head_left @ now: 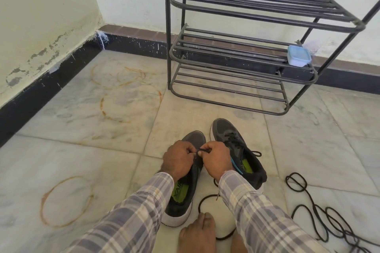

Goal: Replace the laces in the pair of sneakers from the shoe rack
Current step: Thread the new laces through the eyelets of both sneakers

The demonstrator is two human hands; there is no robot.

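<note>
Two dark grey sneakers with white soles and green insoles stand side by side on the floor. Over the left sneaker (185,189) my left hand (178,160) and my right hand (216,160) both pinch a black lace (202,151) above its eyelets. The right sneaker (236,150) is laced in black, with loose ends lying off its right side. A loose black lace (207,201) curves on the floor between the shoes and runs under my right sleeve.
A black metal shoe rack (236,51) stands against the wall ahead; a small blue-lidded plastic box (299,55) sits on one shelf. More black laces (320,217) lie tangled on the floor at right. My bare feet (197,232) are at the bottom edge.
</note>
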